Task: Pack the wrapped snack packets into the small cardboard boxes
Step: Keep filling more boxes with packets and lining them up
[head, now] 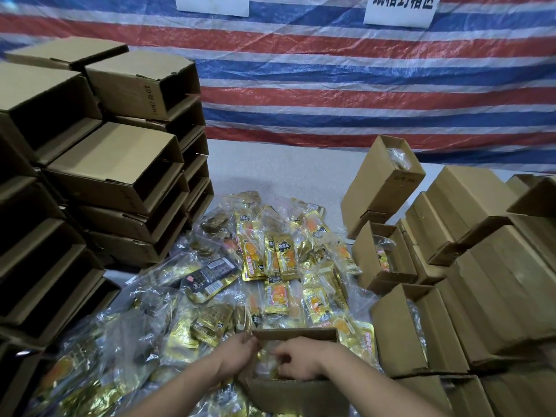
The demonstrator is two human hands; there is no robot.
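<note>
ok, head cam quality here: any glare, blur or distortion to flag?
Head view: glare off the clear wrap on the snack packets; wide-angle bend in the striped tarp lines; soft blur on both hands at the open box; empty box stack interiors are dark.

A small open cardboard box sat low in the middle, mouth up, with gold packets partly inside it! Around it sprawled a loose heap of gold-and-orange snack packets in clear wrap. Empty boxes were stacked left; filled boxes stood right, some tilted.
</note>
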